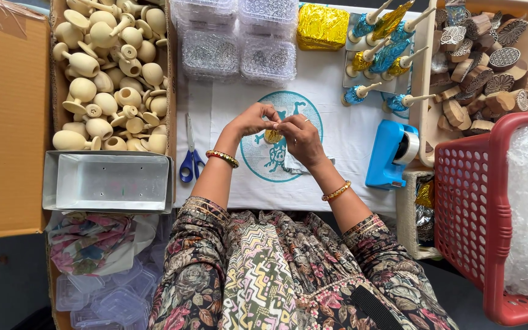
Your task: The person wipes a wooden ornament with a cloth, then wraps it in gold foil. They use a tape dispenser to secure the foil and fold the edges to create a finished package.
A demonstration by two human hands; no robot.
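Pinching a small gold piece (272,135) between both hands, left hand (253,120) and right hand (299,138) meet fingertip to fingertip over the cloth (343,131) (scissors (190,160) lie left, untouched), equally near.

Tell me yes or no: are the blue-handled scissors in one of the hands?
No. The scissors lie on the white cloth, left of the left hand; both it and the right hand pinch a small gold piece.
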